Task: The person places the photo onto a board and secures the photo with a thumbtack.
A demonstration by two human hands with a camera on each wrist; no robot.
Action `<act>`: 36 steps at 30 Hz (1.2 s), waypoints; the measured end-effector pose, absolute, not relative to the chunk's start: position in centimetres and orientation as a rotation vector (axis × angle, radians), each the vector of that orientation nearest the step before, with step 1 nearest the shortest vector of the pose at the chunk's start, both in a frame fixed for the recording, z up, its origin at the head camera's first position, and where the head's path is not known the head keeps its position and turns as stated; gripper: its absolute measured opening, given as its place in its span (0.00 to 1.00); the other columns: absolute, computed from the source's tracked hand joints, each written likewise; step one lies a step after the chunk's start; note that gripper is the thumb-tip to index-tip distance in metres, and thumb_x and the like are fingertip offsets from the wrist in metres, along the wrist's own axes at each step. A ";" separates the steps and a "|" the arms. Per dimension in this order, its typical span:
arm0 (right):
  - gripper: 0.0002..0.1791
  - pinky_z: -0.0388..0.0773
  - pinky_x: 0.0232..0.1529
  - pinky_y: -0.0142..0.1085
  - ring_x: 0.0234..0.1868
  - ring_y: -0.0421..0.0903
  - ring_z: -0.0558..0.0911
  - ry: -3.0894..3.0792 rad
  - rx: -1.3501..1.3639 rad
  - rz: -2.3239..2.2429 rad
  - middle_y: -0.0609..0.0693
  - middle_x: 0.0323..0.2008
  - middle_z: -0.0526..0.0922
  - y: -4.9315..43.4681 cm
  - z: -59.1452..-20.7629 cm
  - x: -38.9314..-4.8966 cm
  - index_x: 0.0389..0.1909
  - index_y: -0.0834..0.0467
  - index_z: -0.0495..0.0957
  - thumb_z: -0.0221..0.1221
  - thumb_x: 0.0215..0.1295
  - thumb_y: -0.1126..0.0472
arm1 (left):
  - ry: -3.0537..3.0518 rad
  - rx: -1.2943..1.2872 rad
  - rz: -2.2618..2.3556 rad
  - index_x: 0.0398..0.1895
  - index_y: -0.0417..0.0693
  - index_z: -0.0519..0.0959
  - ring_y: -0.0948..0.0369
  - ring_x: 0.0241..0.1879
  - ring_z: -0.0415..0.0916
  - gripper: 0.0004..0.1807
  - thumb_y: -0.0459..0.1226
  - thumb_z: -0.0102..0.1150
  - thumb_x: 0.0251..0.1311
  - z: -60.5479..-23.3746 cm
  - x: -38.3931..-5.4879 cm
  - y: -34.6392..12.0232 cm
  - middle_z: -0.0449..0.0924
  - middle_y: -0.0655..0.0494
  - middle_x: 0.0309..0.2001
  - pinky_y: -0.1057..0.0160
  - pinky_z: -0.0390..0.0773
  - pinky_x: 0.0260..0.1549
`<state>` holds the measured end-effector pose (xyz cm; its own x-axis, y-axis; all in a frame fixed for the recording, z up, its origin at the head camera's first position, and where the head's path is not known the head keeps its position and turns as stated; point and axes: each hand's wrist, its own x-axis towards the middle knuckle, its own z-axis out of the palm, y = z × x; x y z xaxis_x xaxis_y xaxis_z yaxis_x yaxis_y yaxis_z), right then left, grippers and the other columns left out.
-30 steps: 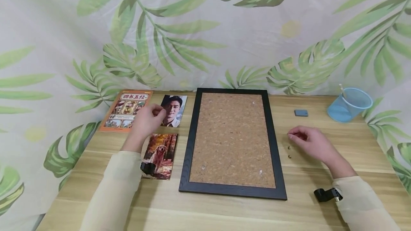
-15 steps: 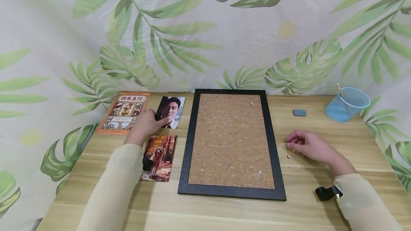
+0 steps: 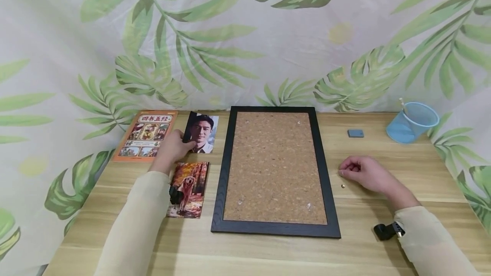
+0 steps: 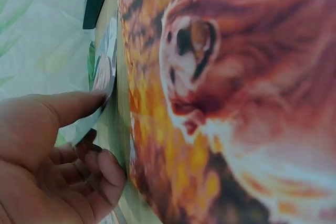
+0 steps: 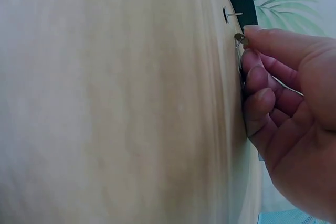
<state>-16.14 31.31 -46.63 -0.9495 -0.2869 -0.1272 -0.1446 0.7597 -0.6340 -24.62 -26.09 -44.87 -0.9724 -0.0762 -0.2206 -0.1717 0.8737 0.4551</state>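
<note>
My left hand pinches the left edge of a portrait photo, thumb on top and fingers beneath. In the left wrist view that edge of the photo is raised and bent off the table. Right of the black-framed corkboard, my right hand is low over the table. Between its thumb and index finger is a brass thumbtack, seen in the right wrist view. Another thumbtack lies just in front of that hand, its pin pointing up.
A dog photo lies below the portrait, partly under my left wrist. Behind the left hand is an orange booklet. At the back right are a small blue block and a blue mesh cup with a stick in it. A leaf-patterned curtain hangs behind the table.
The left hand came down to the portrait photo and took hold of its left edge. The right hand moved slightly nearer and picked up one of two thumbtacks.
</note>
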 end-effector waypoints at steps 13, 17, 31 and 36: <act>0.08 0.77 0.38 0.31 0.36 0.39 0.79 2.741 -0.327 -0.941 0.47 0.36 0.86 31.2 -46.3 -15.7 0.44 0.58 0.88 0.71 0.71 0.58 | 2.670 -0.265 1.292 0.69 0.31 0.71 0.61 0.26 0.81 0.26 0.43 0.54 0.82 -44.9 -24.0 -27.0 0.84 0.35 0.49 0.60 0.83 0.30; 0.05 0.76 0.37 0.31 0.36 0.39 0.77 2.759 -0.370 -0.902 0.46 0.35 0.85 31.2 -46.3 -15.8 0.43 0.57 0.88 0.70 0.71 0.59 | 2.591 -0.286 1.459 0.77 0.34 0.65 0.62 0.28 0.82 0.28 0.40 0.54 0.82 -44.6 -23.4 -26.8 0.80 0.30 0.60 0.61 0.86 0.31; 0.02 0.74 0.36 0.31 0.35 0.37 0.75 2.760 -0.384 -0.889 0.45 0.34 0.84 30.9 -45.6 -15.2 0.40 0.56 0.86 0.67 0.74 0.63 | 2.538 -0.123 1.657 0.80 0.39 0.68 0.68 0.35 0.82 0.26 0.35 0.49 0.84 -43.5 -21.3 -24.4 0.62 0.33 0.79 0.61 0.89 0.40; 0.03 0.76 0.36 0.32 0.35 0.38 0.77 2.775 -0.376 -0.891 0.46 0.34 0.85 30.9 -45.1 -15.1 0.41 0.58 0.87 0.66 0.75 0.64 | 2.536 -0.112 1.680 0.77 0.42 0.74 0.69 0.28 0.74 0.24 0.38 0.49 0.84 -43.1 -21.3 -23.1 0.71 0.36 0.75 0.66 0.80 0.32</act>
